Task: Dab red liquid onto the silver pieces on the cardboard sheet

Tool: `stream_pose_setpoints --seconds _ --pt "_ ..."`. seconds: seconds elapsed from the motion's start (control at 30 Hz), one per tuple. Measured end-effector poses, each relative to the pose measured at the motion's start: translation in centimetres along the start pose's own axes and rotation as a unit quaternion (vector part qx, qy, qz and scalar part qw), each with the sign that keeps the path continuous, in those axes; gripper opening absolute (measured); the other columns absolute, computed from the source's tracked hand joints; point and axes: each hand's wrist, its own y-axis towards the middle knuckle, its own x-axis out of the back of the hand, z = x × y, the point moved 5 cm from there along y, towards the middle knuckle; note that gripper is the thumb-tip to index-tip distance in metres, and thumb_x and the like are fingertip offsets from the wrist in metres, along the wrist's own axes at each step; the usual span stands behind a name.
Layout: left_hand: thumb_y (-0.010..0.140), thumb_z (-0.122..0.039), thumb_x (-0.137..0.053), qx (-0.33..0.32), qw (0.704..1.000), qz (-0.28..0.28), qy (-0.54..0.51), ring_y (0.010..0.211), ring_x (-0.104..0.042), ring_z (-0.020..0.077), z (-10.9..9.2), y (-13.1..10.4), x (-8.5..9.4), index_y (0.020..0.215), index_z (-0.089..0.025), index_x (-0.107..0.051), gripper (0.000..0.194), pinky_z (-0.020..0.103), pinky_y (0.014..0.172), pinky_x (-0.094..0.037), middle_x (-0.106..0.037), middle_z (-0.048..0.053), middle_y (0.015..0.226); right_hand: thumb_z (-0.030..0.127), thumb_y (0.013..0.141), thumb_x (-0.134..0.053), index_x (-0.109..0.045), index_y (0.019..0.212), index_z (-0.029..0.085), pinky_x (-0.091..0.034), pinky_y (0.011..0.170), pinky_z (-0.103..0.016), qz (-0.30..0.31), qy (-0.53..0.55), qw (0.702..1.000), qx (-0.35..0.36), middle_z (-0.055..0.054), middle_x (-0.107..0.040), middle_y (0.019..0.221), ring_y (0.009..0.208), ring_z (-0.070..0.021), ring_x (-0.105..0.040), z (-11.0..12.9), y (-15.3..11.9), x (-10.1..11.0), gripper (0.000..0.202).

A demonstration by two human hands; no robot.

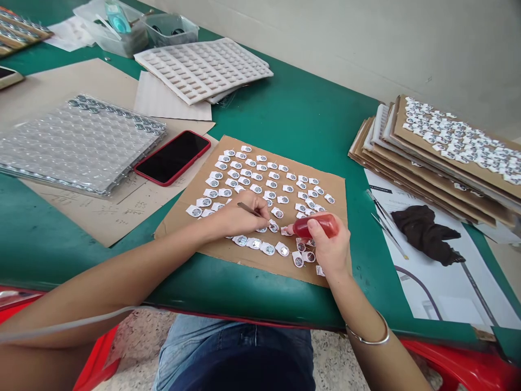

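My left hand (pixel 246 213) is closed around slim metal tweezers (pixel 248 208), their tip down by one of the small white tabs with round metallic centres. My right hand (pixel 331 244) grips a red squeeze bottle (pixel 321 224), tilted so its nozzle points left, close to a tab right of the tweezers' tip. Rows of these white tabs (pixel 267 248) lie on a brown cardboard sheet (pixel 260 267) in front of me. My hands hide some of the tabs.
A red-cased phone (pixel 173 157) and a clear blister tray (pixel 77 146) lie left. Behind are a white slotted tray (pixel 203 68) and plastic tubs (pixel 171 30). At right, stacked cardboard sheets (pixel 459 136) hold more tabs, near a dark cloth (pixel 425 231) and more tweezers (pixel 388 233).
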Motion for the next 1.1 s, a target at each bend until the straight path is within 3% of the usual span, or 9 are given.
stream_pose_setpoints --seconds 0.77,1.1 --pt "0.061 -0.019 -0.062 -0.004 1.000 -0.004 -0.004 0.052 -0.054 0.0109 -0.1 0.0 0.1 0.063 -0.015 -0.069 0.008 0.020 0.045 -0.039 -0.065 0.002 0.061 0.044 0.070 -0.070 -0.062 0.078 0.018 -0.051 0.039 -0.027 0.008 0.007 1.000 0.019 -0.002 -0.066 0.064 0.046 -0.0156 -0.061 0.6 -0.1 -0.3 0.028" --pt "0.062 -0.019 -0.062 -0.013 1.000 -0.005 0.002 0.052 -0.054 0.0107 -0.2 0.0 0.1 0.064 -0.015 -0.068 0.008 0.020 0.045 -0.040 -0.065 0.003 0.061 0.041 0.072 -0.069 -0.057 0.077 0.020 -0.049 0.037 -0.025 0.033 0.076 0.996 0.017 0.001 -0.065 0.057 0.041 -0.0141 -0.059 1.5 -0.4 -1.1 0.025"
